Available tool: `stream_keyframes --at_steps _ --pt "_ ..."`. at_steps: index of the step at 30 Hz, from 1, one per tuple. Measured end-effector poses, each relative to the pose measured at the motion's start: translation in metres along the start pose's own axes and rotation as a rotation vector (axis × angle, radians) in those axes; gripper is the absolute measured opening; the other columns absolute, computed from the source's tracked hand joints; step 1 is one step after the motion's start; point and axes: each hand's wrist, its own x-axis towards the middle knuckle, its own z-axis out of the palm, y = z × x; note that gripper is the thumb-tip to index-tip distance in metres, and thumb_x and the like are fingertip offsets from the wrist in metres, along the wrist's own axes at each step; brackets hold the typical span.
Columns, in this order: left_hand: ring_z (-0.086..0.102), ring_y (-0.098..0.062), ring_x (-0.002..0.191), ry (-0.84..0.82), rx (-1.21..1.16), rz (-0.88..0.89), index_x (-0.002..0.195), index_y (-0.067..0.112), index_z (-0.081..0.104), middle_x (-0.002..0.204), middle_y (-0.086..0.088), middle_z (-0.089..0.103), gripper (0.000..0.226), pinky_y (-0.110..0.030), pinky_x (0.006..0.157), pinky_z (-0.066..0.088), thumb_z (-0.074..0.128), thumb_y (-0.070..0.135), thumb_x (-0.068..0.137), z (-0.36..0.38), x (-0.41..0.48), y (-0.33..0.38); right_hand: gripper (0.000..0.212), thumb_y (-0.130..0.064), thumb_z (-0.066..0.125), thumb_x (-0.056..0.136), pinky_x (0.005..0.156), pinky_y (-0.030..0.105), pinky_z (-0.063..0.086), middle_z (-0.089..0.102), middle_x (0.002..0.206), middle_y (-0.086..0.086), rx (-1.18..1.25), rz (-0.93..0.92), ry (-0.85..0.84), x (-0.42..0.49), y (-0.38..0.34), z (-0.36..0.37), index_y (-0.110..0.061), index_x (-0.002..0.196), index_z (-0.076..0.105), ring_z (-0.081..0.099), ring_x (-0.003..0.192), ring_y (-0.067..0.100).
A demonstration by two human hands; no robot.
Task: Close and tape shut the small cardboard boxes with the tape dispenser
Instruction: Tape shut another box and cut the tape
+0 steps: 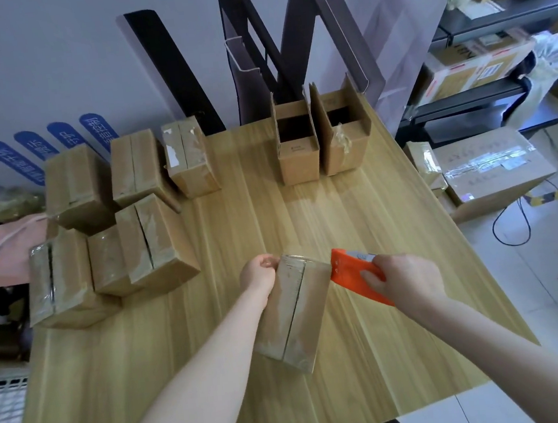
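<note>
Lying lengthwise away, box (295, 313); left hand (258, 273) grips far end; dispenser (349, 272) seemingly touching.

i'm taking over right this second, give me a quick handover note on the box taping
Left hand: grips the far end of the current box, at the near middle of the table.
Right hand: holds the orange tape dispenser at that box's far right corner.
Done: six closed boxes grouped on the left, with tape showing on them.
Left: finish taping the current box, then close and tape the two open boxes at the far edge.
</note>
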Motion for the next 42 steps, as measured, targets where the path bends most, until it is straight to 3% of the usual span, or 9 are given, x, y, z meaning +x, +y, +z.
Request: stream_keyframes --at_steps 3,9,15,20,23,28,31,36,42 --pt "0.039 -0.028 0.136 0.027 0.113 -0.039 0.152 0.015 0.022 0.153 -0.009 0.035 0.076 -0.039 0.11 0.036 0.059 0.043 0.092 -0.009 -0.001 -0.008 0.037 -0.051 0.04 0.093 0.056 0.026 0.037 0.068 0.084 -0.003 -0.022 -0.004 0.012 -0.002 -0.004 -0.001 -0.022 0.094 0.063 0.065 0.081 0.021" --pt "0.047 -0.016 0.131 -0.024 -0.013 0.27 0.137 0.014 0.051 0.14 0.0 0.053 0.043 -0.025 0.105 0.033 0.046 0.035 0.1 0.0 -0.033 -0.006 0.037 -0.048 0.038 0.095 0.058 0.026 0.036 0.066 0.083 -0.003 -0.05 -0.021 -0.016 0.001 -0.016 -0.01 -0.02 0.097 0.062 0.065 0.083 0.021" --pt "0.049 -0.013 0.127 -0.018 -0.008 0.31 0.134 0.018 0.055 0.136 0.003 0.056 0.038 -0.022 0.102 0.035 0.05 0.029 0.098 0.006 -0.034 -0.015 0.029 -0.031 0.036 0.098 0.06 0.026 0.033 0.068 0.089 0.001 -0.103 -0.03 -0.091 0.008 -0.046 -0.032 -0.016 0.088 0.058 0.066 0.088 0.025" --pt "0.052 -0.011 0.124 -0.017 -0.049 0.352 0.13 0.016 0.058 0.13 0.004 0.061 0.035 -0.027 0.106 0.039 0.053 0.028 0.097 0.006 -0.033 -0.018 0.016 -0.016 0.05 0.092 0.048 0.021 0.018 0.038 0.055 -0.004 -0.197 -0.011 -0.019 0.016 -0.07 -0.015 -0.025 0.079 0.049 0.039 0.049 0.02" --pt "0.053 -0.01 0.122 -0.025 -0.041 0.372 0.13 0.015 0.059 0.128 0.005 0.061 0.035 -0.025 0.104 0.038 0.052 0.028 0.098 0.006 -0.032 -0.017 0.016 -0.015 0.05 0.091 0.048 0.022 0.022 0.056 0.067 -0.001 -0.133 0.009 -0.022 0.02 -0.071 -0.015 -0.026 0.091 0.061 0.05 0.061 0.026" --pt "0.054 -0.01 0.116 0.018 -0.039 0.341 0.123 0.018 0.061 0.123 0.006 0.062 0.029 -0.021 0.097 0.038 0.053 0.025 0.097 0.008 -0.036 -0.015 0.014 -0.016 0.057 0.082 0.068 0.017 0.039 0.071 0.081 -0.008 -0.026 0.023 -0.092 0.023 -0.065 0.016 -0.023 0.093 0.063 0.067 0.074 0.012" --pt "0.055 -0.008 0.111 0.019 -0.063 0.328 0.118 0.019 0.063 0.114 0.01 0.062 0.025 -0.02 0.092 0.038 0.054 0.025 0.096 0.008 -0.036 -0.01 0.019 -0.026 0.048 0.092 0.051 0.022 0.029 0.057 0.067 -0.006 0.057 0.026 -0.089 0.018 -0.055 0.027 -0.023 0.073 0.053 0.052 0.06 0.018" --pt "0.053 -0.009 0.104 0.117 -0.193 0.244 0.118 0.016 0.061 0.109 0.009 0.06 0.025 -0.02 0.089 0.037 0.055 0.026 0.096 0.01 -0.044 -0.011 0.033 -0.043 0.039 0.096 0.059 0.028 0.036 0.071 0.094 0.003 0.036 0.101 -0.015 0.019 -0.023 0.004 -0.018 0.096 0.062 0.066 0.09 0.027" --pt "0.057 -0.02 0.088 0.28 -0.304 0.044 0.095 0.013 0.055 0.093 0.001 0.058 0.022 -0.03 0.077 0.045 0.061 0.033 0.092 0.012 -0.058 -0.023 0.036 -0.043 0.05 0.092 0.046 0.024 0.032 0.06 0.06 -0.002 0.456 0.22 0.179 0.011 -0.01 -0.025 -0.015 0.076 0.064 0.058 0.052 0.018"
